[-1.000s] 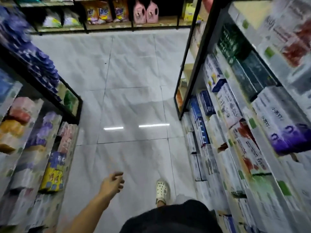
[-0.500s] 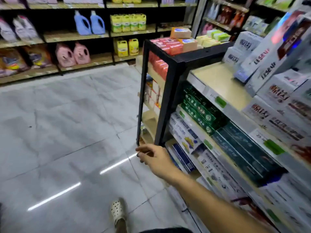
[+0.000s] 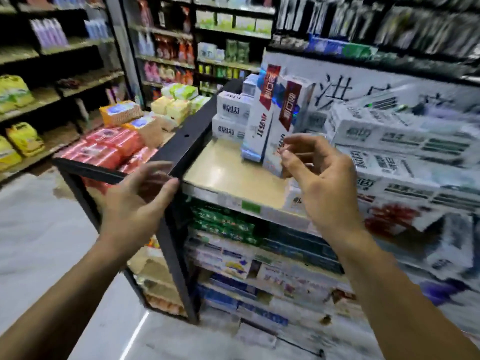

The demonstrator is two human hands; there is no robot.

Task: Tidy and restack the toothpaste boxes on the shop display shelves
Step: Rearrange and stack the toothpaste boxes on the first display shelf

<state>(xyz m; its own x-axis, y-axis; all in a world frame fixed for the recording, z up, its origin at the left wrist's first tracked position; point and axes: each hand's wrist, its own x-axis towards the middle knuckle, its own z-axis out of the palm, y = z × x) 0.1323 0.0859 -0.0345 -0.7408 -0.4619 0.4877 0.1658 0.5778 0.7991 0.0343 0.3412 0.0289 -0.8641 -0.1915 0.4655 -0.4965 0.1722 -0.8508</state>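
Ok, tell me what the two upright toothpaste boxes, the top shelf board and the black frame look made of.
Upright toothpaste boxes: printed cardboard, seemingly, glossy; crisp folded edges, foil-like sheen.
Top shelf board: probably laminated board, tan, smooth; it reflects light.
Black frame: likely painted metal, matte; thin flat bars with a hole.

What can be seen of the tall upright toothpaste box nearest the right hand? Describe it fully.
The tall box looks like glossy white card, with a dark red band of pale characters down its front. It stands on end, slightly tilted, on the tan top shelf, close beside a matching upright box on its left. The right hand has curled fingers at its lower front; blur hides whether they grip it.
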